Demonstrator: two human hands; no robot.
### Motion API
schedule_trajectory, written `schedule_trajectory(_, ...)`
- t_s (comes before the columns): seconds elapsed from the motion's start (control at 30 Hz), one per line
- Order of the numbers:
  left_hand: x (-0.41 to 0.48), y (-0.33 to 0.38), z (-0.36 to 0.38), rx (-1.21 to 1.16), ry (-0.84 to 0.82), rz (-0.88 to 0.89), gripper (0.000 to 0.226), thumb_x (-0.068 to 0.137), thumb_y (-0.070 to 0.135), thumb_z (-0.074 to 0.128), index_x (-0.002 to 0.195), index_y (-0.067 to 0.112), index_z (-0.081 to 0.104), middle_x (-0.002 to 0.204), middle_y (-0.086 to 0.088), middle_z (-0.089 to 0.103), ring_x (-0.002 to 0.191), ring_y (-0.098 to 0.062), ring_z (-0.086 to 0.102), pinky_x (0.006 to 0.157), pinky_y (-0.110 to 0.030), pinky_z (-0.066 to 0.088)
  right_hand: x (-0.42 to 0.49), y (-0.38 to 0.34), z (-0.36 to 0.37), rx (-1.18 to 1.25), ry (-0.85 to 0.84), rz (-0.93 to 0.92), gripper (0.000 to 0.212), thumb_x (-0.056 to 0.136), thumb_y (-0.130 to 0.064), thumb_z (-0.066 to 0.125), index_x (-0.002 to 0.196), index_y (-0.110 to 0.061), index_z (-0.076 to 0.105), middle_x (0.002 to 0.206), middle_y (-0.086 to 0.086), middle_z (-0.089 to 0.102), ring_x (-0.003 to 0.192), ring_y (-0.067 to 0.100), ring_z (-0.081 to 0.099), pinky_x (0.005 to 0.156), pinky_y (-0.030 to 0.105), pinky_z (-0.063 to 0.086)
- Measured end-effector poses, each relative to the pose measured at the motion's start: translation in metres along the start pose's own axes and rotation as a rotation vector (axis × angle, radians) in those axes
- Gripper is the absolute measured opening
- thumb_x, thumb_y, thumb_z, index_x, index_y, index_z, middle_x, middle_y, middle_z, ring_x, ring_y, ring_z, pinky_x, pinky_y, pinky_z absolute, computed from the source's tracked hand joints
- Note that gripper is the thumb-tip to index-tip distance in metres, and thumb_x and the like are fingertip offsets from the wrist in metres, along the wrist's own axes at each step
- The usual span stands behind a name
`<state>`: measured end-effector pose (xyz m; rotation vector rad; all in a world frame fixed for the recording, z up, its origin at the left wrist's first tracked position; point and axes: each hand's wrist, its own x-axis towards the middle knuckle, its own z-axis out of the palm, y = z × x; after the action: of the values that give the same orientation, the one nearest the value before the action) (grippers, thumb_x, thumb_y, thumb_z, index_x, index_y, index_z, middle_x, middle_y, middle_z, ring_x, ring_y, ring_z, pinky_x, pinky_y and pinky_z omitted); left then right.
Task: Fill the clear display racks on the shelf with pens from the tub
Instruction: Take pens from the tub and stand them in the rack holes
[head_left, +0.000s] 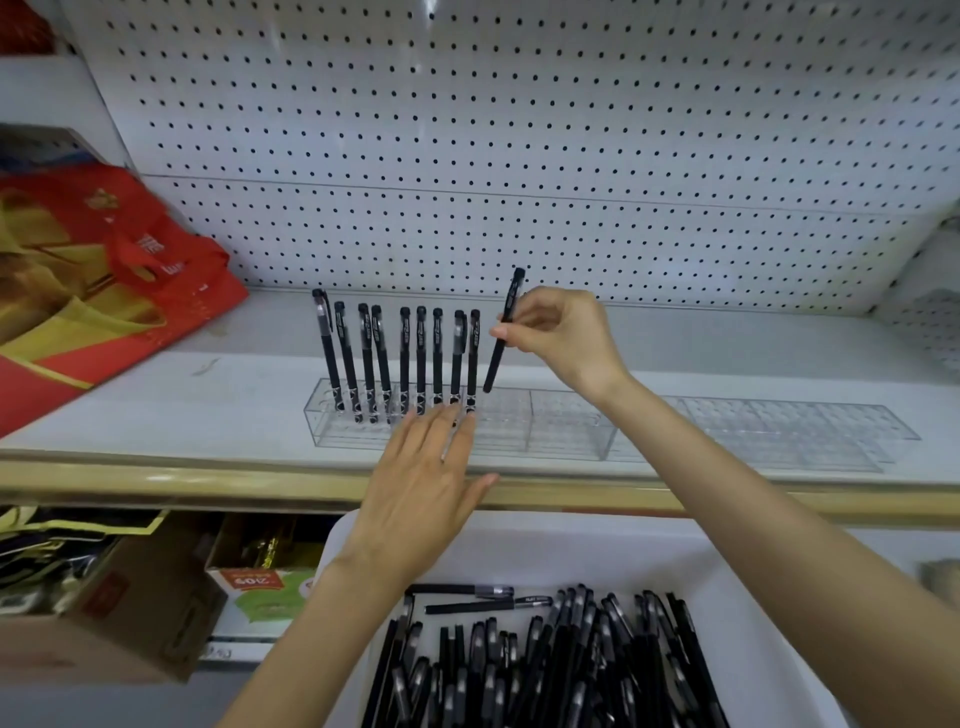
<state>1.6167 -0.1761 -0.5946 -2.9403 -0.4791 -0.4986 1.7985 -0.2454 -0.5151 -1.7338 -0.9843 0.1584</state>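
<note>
A clear display rack (550, 423) lies on the white shelf (208, 410), with several black pens (421, 358) standing upright in its left part. My right hand (558, 332) pinches one more black pen (503, 332), held nearly upright with its tip just above the rack, right of the last standing pen. My left hand (423, 478) lies flat with straight fingers, its fingertips touching the rack's front beneath the standing pens. A second clear rack (789, 431) sits further right with no pens in it. Below, the white tub (519, 540) holds a heap of black pens (545, 670).
A red and yellow bag (104, 280) lies on the shelf's left end. White pegboard (493, 156) backs the shelf. A wooden-coloured shelf edge (208, 486) runs across. Cardboard boxes (135, 603) sit on the lower level at left.
</note>
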Motion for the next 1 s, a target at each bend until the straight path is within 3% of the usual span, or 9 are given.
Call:
schedule_trajectory(0.13,0.000,-0.001,0.003,0.000,-0.001,-0.005,0.064,0.093,0.050,0.027,0.130,0.006,0.054,0.127,-0.014,0.058,0.120,-0.028,0.054,0.106,-0.046,0.038,0.003,0.014,0.007,-0.087,-0.061,0.014,0.020,0.072,-0.020,0.083,0.070,-0.025,0.064,0.074,0.000,0.071,0.071,0.013,0.068,0.078,0.035,0.057)
schedule_trajectory(0.37,0.007,-0.003,0.002,-0.050,0.008,-0.007,0.064,0.093,0.053,0.026,0.126,0.007,0.056,0.118,-0.009,0.059,0.112,-0.026,0.054,0.106,-0.043,0.038,-0.004,0.029,0.015,-0.135,-0.136,0.046,0.021,0.071,-0.024,0.083,0.069,-0.029,0.063,0.068,-0.010,0.067,0.063,-0.004,0.062,0.074,0.026,0.055)
schedule_trajectory(0.63,0.006,-0.005,0.000,-0.085,-0.004,-0.006,0.062,0.092,0.052,0.029,0.126,0.008,0.056,0.119,-0.008,0.058,0.111,-0.024,0.054,0.100,-0.039,0.043,-0.005,0.035,0.020,-0.117,-0.121,0.082,0.020,0.071,-0.021,0.083,0.070,-0.028,0.064,0.071,-0.005,0.069,0.072,0.009,0.068,0.080,0.033,0.057)
schedule_trajectory(0.83,0.003,-0.006,-0.001,-0.201,-0.013,-0.023,0.061,0.095,0.051,0.030,0.137,0.010,0.045,0.139,-0.010,0.043,0.132,-0.025,0.037,0.112,-0.037,0.019,-0.007,0.036,0.019,-0.144,-0.149,0.088,0.015,0.072,-0.020,0.082,0.078,-0.020,0.068,0.074,-0.007,0.068,0.071,0.002,0.065,0.081,0.025,0.055)
schedule_trajectory(1.0,-0.001,-0.007,-0.003,-0.196,0.002,-0.029,0.068,0.095,0.056,0.018,0.144,0.013,0.036,0.149,-0.008,0.033,0.140,-0.020,0.022,0.117,-0.036,0.006,-0.012,0.033,0.008,-0.142,-0.145,0.092,0.028,0.074,-0.020,0.081,0.100,-0.012,0.072,0.090,0.002,0.073,0.086,0.010,0.069,0.089,0.028,0.054)
